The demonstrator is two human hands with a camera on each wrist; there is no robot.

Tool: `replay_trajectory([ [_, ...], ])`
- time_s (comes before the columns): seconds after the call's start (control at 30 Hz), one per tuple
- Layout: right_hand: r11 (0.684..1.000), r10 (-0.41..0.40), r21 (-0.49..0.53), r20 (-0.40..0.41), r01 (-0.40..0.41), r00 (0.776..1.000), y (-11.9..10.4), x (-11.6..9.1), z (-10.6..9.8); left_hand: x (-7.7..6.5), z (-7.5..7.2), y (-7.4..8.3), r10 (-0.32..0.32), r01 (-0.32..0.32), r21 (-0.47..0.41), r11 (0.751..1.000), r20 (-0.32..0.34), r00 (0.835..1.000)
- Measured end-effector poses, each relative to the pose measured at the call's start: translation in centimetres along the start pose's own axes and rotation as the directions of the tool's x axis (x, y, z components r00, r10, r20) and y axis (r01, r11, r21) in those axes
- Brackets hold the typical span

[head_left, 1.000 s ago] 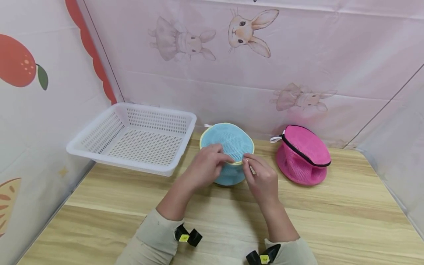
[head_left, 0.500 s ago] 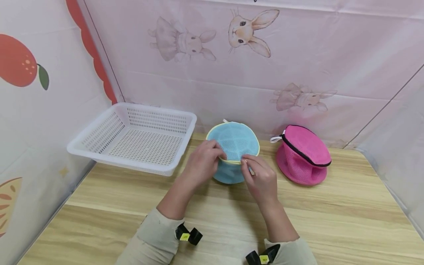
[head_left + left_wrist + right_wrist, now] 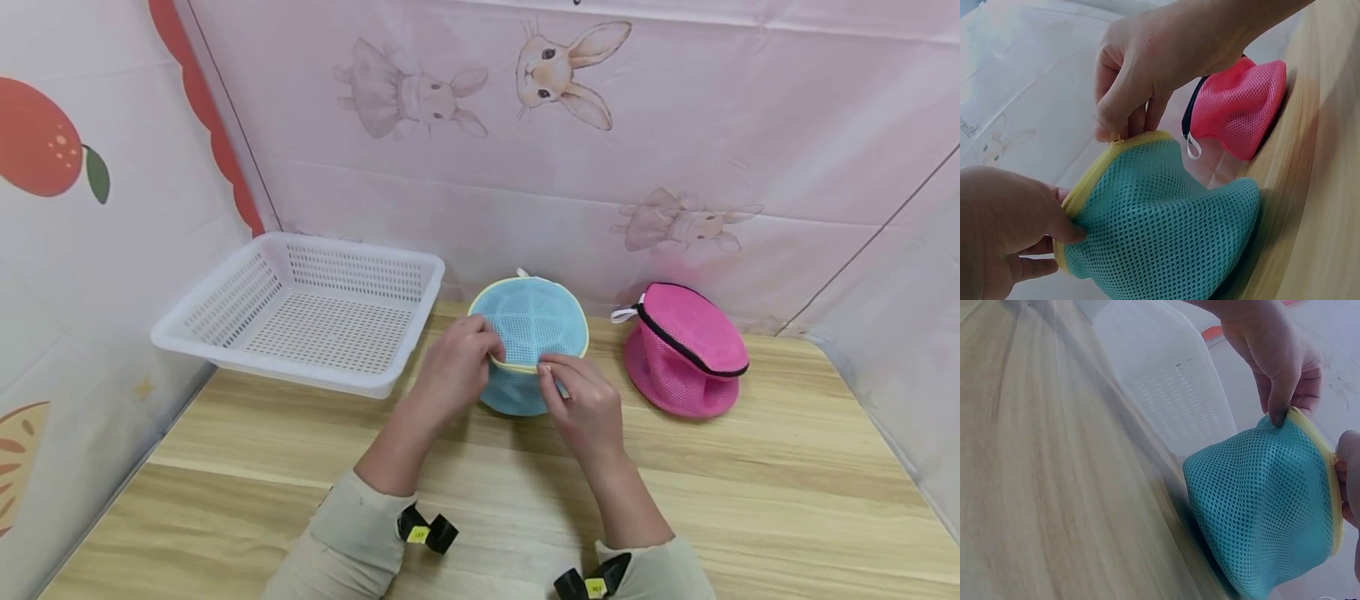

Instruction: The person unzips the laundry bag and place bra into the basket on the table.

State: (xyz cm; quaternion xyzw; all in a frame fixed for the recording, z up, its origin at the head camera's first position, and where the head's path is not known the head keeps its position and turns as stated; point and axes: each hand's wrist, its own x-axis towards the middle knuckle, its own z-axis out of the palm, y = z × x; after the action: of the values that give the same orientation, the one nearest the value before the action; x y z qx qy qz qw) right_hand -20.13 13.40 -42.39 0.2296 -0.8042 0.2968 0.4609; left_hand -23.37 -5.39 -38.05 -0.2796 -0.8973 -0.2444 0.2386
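Note:
A blue mesh laundry bag (image 3: pixel 534 317) with a yellow zipper rim (image 3: pixel 1094 172) stands on the wooden table, its round top tilted towards me. My left hand (image 3: pixel 453 367) grips the rim at the near left, thumb on the outside of the mesh in the left wrist view. To the right along that rim, my right hand (image 3: pixel 591 408) pinches the yellow edge between thumb and fingertips, at what looks like the zipper pull. A small white tag (image 3: pixel 522 272) sticks out at the far side of the bag. The bag's contents, if any, are hidden.
To the left stands a white perforated plastic basket (image 3: pixel 390 379) near the back wall. A pink mesh bag (image 3: pixel 686 358) with a black zipper and white loop rests to the right. Printed cloth walls (image 3: pixel 480 167) border the table at the back and sides.
The blue bag has turned, its white tag shifting right along the far side. My left hand's fingers have drawn back left along the rim. My right hand has slid slightly left.

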Motion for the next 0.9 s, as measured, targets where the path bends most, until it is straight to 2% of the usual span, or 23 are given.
replay_trajectory([
  [0.2, 1.0, -0.006, 0.009, -0.028, 0.006, 1.0, 0.1, 0.1, 0.0, 0.1, -0.1, 0.0, -0.011, 0.011, -0.008, 1.0, 0.013, 1.0],
  [0.67, 1.0, 0.018, 0.005, -0.012, -0.018, 1.0, 0.1, -0.1, 0.0, 0.0, -0.3, 0.3, -0.027, 0.027, 0.008, 1.0, 0.067, 0.997],
  [0.9, 1.0, 0.014, 0.0, -0.01, -0.014, 1.0, 0.0, 0.0, -0.1, -0.1, -0.7, 1.1, 0.011, -0.015, 0.047, 0.999, 0.095, 0.995],
])
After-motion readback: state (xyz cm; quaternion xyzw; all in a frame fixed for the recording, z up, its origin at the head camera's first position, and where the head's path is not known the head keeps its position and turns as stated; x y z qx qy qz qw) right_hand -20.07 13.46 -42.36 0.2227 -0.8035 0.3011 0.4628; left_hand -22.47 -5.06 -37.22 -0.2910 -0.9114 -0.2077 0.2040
